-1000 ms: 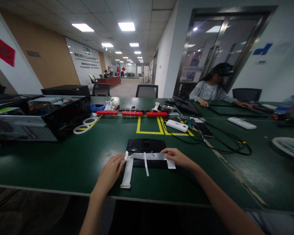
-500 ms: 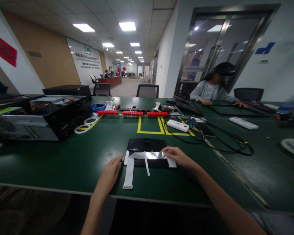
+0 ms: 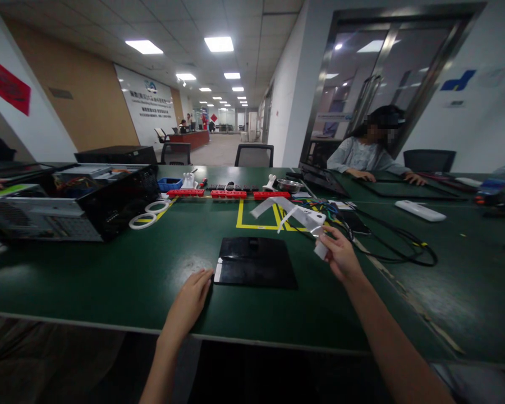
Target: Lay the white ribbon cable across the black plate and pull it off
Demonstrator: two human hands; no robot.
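A flat black panel (image 3: 255, 262) lies on the green table (image 3: 109, 280) in front of me. My left hand (image 3: 190, 300) rests flat on the table at the panel's near left corner, fingers stretched out. Raised above the table to the right of the panel, my right hand (image 3: 339, 255) pinches a strip of silvery tape with white ribbon pieces (image 3: 288, 212) hanging from it. The strip is clear of the panel and stretches up and to the left from my fingers.
An open computer case (image 3: 67, 205) stands at the left with white rings (image 3: 145, 216) beside it. Red blocks (image 3: 227, 194) line the far side. Black cables (image 3: 387, 247), a white box (image 3: 418, 210) and yellow floor-tape marks (image 3: 256, 224) lie to the right. A person sits at the far right.
My right hand has peeled the silvery tape with its white ribbons off the black panel and lifted it up to the right. My left hand stayed at the panel's corner.
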